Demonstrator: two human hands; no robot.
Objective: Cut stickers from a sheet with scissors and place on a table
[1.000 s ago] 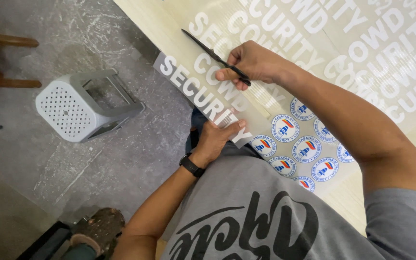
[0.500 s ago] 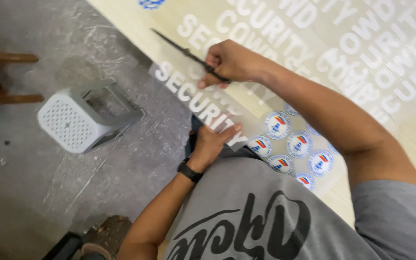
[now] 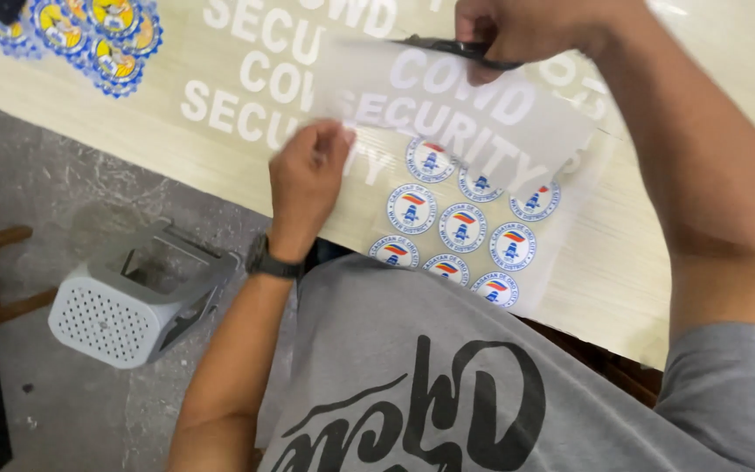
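The cut strip of white-lettered film (image 3: pixel 474 118) runs lengthwise between the two hands — left hand (image 3: pixel 308 179) pinching its near-left end, right hand (image 3: pixel 526 31) closed on dark scissors (image 3: pixel 456 48) at its far edge.

A pale wood-grain table (image 3: pixel 133 166) stands over a grey concrete floor (image 3: pixel 63 201), beside a grey perforated basket (image 3: pixel 124 319)

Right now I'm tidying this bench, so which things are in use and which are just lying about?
In use: left hand, right hand, black scissors, lettered film sheet.
Lying about: round blue-and-white stickers, yellow-and-blue round stickers, grey perforated bin.
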